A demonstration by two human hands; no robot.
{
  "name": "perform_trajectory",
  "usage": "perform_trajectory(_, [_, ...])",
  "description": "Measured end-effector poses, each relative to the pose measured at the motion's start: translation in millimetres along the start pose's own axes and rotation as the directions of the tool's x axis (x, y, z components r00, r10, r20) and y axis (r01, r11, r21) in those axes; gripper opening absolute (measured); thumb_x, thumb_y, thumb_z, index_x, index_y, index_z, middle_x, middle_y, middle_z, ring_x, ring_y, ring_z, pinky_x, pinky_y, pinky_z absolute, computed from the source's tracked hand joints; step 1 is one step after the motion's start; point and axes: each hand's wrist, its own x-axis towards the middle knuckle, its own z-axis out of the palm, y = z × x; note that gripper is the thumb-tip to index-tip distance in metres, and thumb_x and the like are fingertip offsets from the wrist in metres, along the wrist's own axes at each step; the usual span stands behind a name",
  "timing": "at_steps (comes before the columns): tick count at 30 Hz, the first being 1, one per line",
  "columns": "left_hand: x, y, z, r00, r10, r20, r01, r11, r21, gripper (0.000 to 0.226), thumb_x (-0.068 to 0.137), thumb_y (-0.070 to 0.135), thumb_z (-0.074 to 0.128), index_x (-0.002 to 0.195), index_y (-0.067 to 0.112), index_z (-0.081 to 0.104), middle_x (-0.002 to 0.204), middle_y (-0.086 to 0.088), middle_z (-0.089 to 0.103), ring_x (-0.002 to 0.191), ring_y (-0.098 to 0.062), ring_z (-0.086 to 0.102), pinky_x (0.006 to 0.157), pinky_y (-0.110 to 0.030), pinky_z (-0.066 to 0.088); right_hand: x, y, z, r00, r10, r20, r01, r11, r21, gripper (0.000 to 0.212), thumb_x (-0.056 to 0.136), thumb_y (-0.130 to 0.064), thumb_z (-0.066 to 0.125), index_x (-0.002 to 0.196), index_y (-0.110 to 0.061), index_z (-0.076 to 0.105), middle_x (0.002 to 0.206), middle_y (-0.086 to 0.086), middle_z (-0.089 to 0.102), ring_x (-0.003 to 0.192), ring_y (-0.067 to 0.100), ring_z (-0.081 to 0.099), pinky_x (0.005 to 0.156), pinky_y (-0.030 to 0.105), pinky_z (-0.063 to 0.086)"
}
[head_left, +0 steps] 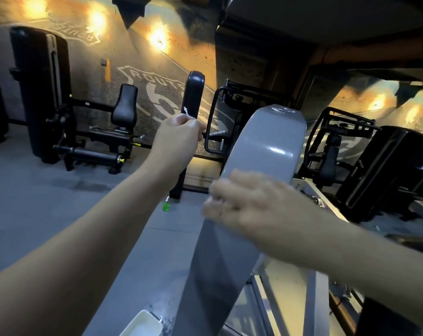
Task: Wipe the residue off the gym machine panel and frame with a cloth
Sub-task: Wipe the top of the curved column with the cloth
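Dim gym, warm wall lamps (pixel 158 36) glaring, right hand (pixel 249 204) motion-blurred, edges bowed

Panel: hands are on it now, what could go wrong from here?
1. No cloth shows under the right hand on the panel; the blurred bare hand may smear it rather than clean it.
2. White residue at the panel's top lies beyond that hand and could be missed.
3. The left hand pinches a small white scrap; if dropped, it may litter the floor.
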Motion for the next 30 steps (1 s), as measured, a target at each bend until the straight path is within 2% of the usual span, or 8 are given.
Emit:
perform_trajectory(4, [-5, 8, 9, 0.998, 0.033, 0.045, -0.032, 0.999, -0.018, 0.016, 0.088, 0.018, 0.055, 0.089, 0.008, 0.069, 0.079, -0.005, 0.060, 0.073, -0.020, 0.052, 0.071, -0.037, 0.040, -3, 42, -15, 0.946, 0.297, -0.130, -0.302, 0.953, -0.024, 0.034, 0.093, -0.007, 0.068, 0.127, -0.011, 0.066, 0.109, 0.006, 0.051, 0.096, 0.023, 0.047, 0.066, 0.037, 0.043])
perform_trajectory(9, [-13, 21, 27, 0.990, 0.115, 0.081, -0.114, 0.993, -0.014, 0.022, 0.081, 0.022, 0.052, 0.089, 0.012, 0.069, 0.076, 0.000, 0.062, 0.069, -0.017, 0.053, 0.068, -0.035, 0.043, -33, 32, -11, 0.999, -0.050, 0.003, 0.051, 0.998, -0.024, 0.029, 0.104, -0.014, 0.050, 0.127, -0.013, 0.068, 0.113, 0.007, 0.059, 0.095, 0.021, 0.051, 0.077, 0.033, 0.043])
perform_trajectory(14, [-15, 36, 50, 0.964, 0.248, 0.094, -0.258, 0.959, 0.122, 0.021, 0.095, 0.018, 0.048, 0.096, 0.019, 0.069, 0.087, 0.001, 0.067, 0.074, -0.011, 0.061, 0.068, -0.031, 0.050, -40, 93, -16, 0.849, 0.443, -0.289, -0.399, 0.895, 0.200, 0.028, 0.101, -0.016, 0.063, 0.127, -0.011, 0.070, 0.109, 0.010, 0.057, 0.099, 0.022, 0.048, 0.078, 0.042, 0.050])
perform_trajectory(20, [-3, 50, 69, 0.900, 0.387, 0.201, -0.434, 0.843, 0.319, 0.012, 0.097, 0.025, 0.049, 0.104, 0.022, 0.059, 0.104, 0.004, 0.060, 0.088, -0.006, 0.059, 0.066, -0.022, 0.045, -51, 77, -13, 0.974, 0.063, -0.218, -0.030, 0.988, 0.151, 0.027, 0.101, -0.013, 0.064, 0.127, -0.011, 0.071, 0.111, 0.010, 0.059, 0.096, 0.025, 0.050, 0.081, 0.038, 0.045])
perform_trajectory(23, [3, 52, 77, 0.886, 0.399, 0.236, -0.464, 0.771, 0.436, 0.011, 0.099, 0.025, 0.048, 0.109, 0.021, 0.051, 0.113, 0.001, 0.049, 0.105, -0.020, 0.051, 0.085, -0.033, 0.041, -46, 118, -9, 0.898, 0.322, -0.299, -0.261, 0.939, 0.225, 0.028, 0.103, -0.019, 0.061, 0.129, -0.012, 0.070, 0.114, 0.007, 0.061, 0.101, 0.022, 0.052, 0.086, 0.036, 0.048])
perform_trajectory(26, [5, 50, 82, 0.900, 0.355, 0.254, -0.436, 0.756, 0.489, 0.011, 0.101, 0.027, 0.043, 0.108, 0.021, 0.049, 0.113, -0.001, 0.047, 0.110, -0.026, 0.049, 0.096, -0.045, 0.045, -36, 155, -4, 0.739, 0.645, -0.194, -0.555, 0.746, 0.367, 0.030, 0.105, -0.025, 0.057, 0.131, -0.019, 0.068, 0.119, -0.003, 0.061, 0.111, 0.018, 0.056, 0.095, 0.036, 0.050])
perform_trajectory(28, [4, 48, 84, 0.913, 0.307, 0.267, -0.404, 0.763, 0.505, 0.013, 0.102, 0.030, 0.041, 0.108, 0.021, 0.048, 0.113, -0.002, 0.046, 0.110, -0.027, 0.047, 0.098, -0.049, 0.045, -28, 165, -5, 0.683, 0.725, -0.087, -0.640, 0.651, 0.408, 0.030, 0.105, -0.027, 0.057, 0.131, -0.022, 0.069, 0.118, -0.007, 0.061, 0.110, 0.010, 0.058, 0.088, 0.014, 0.045])
perform_trajectory(30, [5, 43, 85, 0.927, 0.275, 0.257, -0.372, 0.776, 0.510, 0.014, 0.103, 0.032, 0.040, 0.111, 0.021, 0.044, 0.114, -0.003, 0.044, 0.110, -0.028, 0.047, 0.097, -0.048, 0.044, -25, 162, -13, 0.723, 0.690, -0.032, -0.617, 0.666, 0.420, 0.030, 0.103, -0.028, 0.059, 0.132, -0.025, 0.068, 0.115, -0.014, 0.059, 0.103, 0.000, 0.057, 0.077, 0.005, 0.041])
